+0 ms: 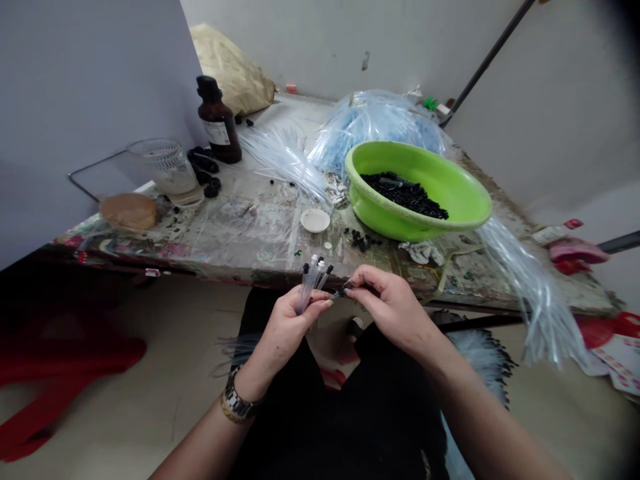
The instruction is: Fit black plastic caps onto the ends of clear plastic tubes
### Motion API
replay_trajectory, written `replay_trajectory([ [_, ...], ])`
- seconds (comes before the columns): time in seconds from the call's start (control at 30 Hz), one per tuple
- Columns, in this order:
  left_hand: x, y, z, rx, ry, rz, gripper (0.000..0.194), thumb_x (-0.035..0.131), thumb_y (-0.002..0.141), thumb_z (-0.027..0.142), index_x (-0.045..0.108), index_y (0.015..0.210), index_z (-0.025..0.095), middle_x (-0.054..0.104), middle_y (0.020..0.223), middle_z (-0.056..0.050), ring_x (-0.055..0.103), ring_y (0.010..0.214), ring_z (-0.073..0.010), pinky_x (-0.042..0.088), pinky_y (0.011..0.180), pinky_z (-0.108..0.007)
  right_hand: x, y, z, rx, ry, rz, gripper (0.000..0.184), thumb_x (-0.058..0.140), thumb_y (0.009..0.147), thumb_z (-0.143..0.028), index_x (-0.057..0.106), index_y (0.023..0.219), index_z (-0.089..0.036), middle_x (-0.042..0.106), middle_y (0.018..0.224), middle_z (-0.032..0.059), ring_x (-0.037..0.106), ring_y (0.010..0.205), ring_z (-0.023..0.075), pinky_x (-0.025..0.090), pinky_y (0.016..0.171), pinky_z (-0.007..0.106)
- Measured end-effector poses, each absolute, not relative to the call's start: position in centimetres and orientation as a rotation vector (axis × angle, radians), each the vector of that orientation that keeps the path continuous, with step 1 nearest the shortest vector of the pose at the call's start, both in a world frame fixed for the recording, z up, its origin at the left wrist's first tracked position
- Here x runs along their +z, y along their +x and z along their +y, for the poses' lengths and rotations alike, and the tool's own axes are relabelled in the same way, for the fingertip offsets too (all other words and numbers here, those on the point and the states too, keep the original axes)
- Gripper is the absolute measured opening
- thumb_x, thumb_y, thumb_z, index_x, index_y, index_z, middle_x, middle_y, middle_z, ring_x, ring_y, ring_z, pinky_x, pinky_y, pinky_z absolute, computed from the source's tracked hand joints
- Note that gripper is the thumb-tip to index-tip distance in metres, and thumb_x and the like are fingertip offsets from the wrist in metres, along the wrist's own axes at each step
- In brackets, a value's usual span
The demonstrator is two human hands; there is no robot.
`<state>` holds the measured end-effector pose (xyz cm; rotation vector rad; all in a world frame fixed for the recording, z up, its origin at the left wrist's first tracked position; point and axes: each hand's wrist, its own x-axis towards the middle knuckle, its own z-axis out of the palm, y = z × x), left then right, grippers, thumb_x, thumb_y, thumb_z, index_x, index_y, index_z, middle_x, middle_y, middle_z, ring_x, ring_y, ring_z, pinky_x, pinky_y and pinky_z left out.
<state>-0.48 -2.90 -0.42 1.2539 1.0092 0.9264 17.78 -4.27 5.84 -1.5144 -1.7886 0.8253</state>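
Item: small black piece [339, 293], held over the near table edge between the fingertips of both hands.

Item: clear tubes [309, 287], a short bunch with black and white tips pointing up, gripped in the left hand [283, 327].

Left hand: closed round the tubes, thumb and finger also at the black piece; metal watch [241, 399] and gold-coloured bracelet [231, 412] on the wrist.

Right hand [393, 303]: thumb and finger pinched on the black piece.

Table [235, 220]: stained, worn top.

Just beyond the hands: loose black bits [363, 240]; small white dish [315, 221]; crumpled foil [423, 253].

Green basin [467, 200]: right of the dish, holding a heap of black parts [403, 197].

Long clear tubing [540, 287]: one bundle hanging over the table edge at right; a large bluish bundle [380, 120] behind the basin; a paler bundle [285, 160] left of that.

Left side of the table: glass cup [167, 170], brown round block [129, 212], dark bottle [220, 130] with black cap and white label.

Back: pale yellow bag [233, 70] by the wall.

Floor, left: red stool-like object [75, 360], blurred.
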Motion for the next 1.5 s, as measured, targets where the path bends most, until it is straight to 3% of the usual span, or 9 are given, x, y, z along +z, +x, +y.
replay_trajectory([
  [0.5,-1.1,-0.9,-2.9,0.967,1.458,1.008,0.011,0.068,0.081,0.025,0.076,0.085,0.019,0.066,0.089,-0.005,0.061,0.082,-0.0187,0.047,0.081,-0.03,5.2,17.9,-5.0,0.89,-1.564,-1.776,0.013,0.054,0.083,-0.016,0.055,0.071,-0.02,0.057,0.068,-0.0022,0.052,0.067,0.0138,0.037,0.065,0.026],
  [1.13,-0.9,0.5,-3.3,0.928,1.286,1.042,0.01,0.067,0.076,0.023,0.07,0.069,0.017,0.059,0.065,-0.001,0.053,0.064,-0.0152,0.042,0.062,-0.026,2.9,17.4,-5.5,0.879,-1.547,-1.561,0.012,0.057,0.079,-0.019,0.054,0.068,-0.02,0.056,0.064,-0.0024,0.051,0.063,0.0134,0.038,0.063,0.025],
  [1.3,-0.9,0.2,-3.1,0.931,1.29,1.048,0.011,0.067,0.079,0.026,0.071,0.076,0.017,0.059,0.064,0.0,0.05,0.058,-0.0131,0.04,0.059,-0.025,3.1,18.2,-5.3,1.054,-1.442,-1.488,0.004,0.056,0.082,-0.021,0.059,0.083,-0.019,0.061,0.074,-0.0014,0.056,0.071,0.014,0.043,0.067,0.025],
  [1.5,-0.5,-0.1,-3.1,0.926,1.318,1.052,0.012,0.066,0.08,0.028,0.07,0.076,0.017,0.059,0.063,0.0,0.051,0.059,-0.0134,0.041,0.059,-0.026,3.3,19.1,-5.6,0.898,-1.41,-1.653,0.01,0.057,0.085,-0.019,0.063,0.093,-0.02,0.067,0.086,0.0006,0.061,0.082,0.0159,0.045,0.077,0.027],
])
